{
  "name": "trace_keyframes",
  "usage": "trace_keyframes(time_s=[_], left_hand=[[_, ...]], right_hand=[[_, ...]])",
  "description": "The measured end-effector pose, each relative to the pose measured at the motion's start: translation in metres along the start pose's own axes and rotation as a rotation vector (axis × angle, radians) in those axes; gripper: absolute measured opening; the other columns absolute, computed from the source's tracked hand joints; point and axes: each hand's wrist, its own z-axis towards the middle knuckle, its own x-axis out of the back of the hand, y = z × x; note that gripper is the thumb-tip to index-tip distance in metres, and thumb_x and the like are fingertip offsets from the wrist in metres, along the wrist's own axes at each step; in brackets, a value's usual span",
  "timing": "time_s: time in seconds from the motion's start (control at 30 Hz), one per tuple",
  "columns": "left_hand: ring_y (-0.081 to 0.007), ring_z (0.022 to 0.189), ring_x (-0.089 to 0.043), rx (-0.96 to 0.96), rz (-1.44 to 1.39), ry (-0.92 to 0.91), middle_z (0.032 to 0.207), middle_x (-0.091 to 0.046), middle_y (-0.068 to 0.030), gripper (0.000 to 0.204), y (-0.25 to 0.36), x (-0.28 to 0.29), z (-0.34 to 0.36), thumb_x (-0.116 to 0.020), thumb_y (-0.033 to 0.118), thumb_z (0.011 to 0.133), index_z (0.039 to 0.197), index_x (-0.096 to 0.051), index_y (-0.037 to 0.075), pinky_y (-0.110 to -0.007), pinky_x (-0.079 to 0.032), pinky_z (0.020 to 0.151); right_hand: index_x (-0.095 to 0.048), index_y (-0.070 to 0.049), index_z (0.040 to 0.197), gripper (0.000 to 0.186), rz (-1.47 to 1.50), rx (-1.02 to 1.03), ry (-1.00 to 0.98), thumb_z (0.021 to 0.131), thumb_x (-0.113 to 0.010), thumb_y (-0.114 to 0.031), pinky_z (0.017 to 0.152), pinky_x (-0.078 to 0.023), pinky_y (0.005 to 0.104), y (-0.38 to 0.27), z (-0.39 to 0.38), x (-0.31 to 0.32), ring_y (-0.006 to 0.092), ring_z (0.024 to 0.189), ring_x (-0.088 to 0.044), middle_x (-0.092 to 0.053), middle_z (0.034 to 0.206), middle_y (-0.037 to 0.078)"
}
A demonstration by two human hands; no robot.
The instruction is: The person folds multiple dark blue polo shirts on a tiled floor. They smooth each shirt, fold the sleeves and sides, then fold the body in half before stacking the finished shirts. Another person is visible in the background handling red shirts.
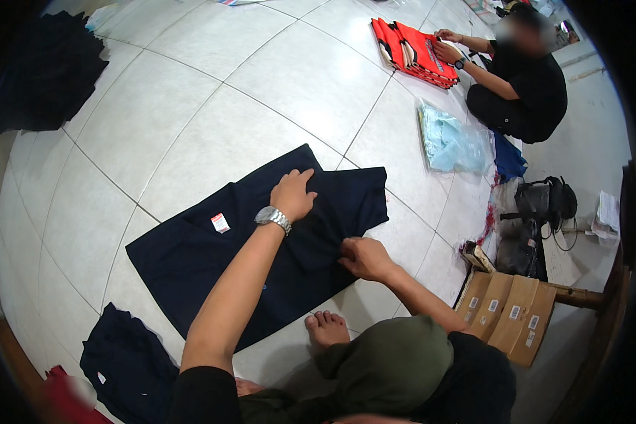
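Head view, looking down at a white tiled floor [212,106].

Left hand [293,194]: palm down, flat on a dark navy garment [191,261] spread on the tiles, near its far edge. Fingers extended and slightly apart, pressing the cloth, gripping nothing. A silver wristwatch [273,217] sits on that wrist.

Right hand [364,258]: at the near right edge of the garment. Fingers curled together, pinching a fold of the navy cloth between thumb and fingertips.

The garment lies at centre of the scene, mostly flat, its long axis running from near left to far right. A small white and red tag [220,222] shows on it, left of the left wrist. A bare foot [326,328] rests on the tile just beside the garment's near edge.

Surroundings: a second dark navy garment [124,364] lies crumpled at near left, apart from the first. A dark pile of cloth [46,71] sits far left. At far right a second person [526,88] in black sits on the floor with both hands on a stack of folded red-orange garments [413,53]. A clear bag holding light blue cloth [449,141] lies near that person. Flat cardboard boxes [509,314] and a black bag [544,201] stand at right.
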Motion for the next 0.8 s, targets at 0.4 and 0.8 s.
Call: trace_keyframes(time_s=[0.4, 0.8], left_hand=[[-0.0358, 0.086, -0.074, 0.108, -0.056, -0.128, 0.091, -0.075, -0.0132, 0.059, -0.021, 0.026, -0.052, -0.090, 0.031, 0.085, 0.124, -0.055, 0.004, -0.046, -0.056, 0.077], [-0.0401, 0.086, -0.075, -0.034, 0.068, -0.015, 0.094, -0.075, -0.0217, 0.054, -0.024, 0.008, -0.089, -0.084, 0.033, 0.090, 0.128, -0.058, 0.004, -0.051, -0.058, 0.073]], right_hand=[[-0.067, -0.009, 0.093, 0.018, 0.015, 0.131, 0.147, 0.076, -0.068, -0.008, 0.076, -0.057, 0.0513, 0.003, -0.003, 0.005, 0.0388, 0.086, -0.070, -0.065, 0.098, 0.011], [-0.072, -0.010, 0.117, 0.040, -0.031, 0.310, -0.013, 0.078, -0.079, -0.017, 0.089, -0.058, 0.0481, -0.014, 0.004, -0.013, 0.0364, 0.106, -0.068, -0.067, 0.109, 0.013]])
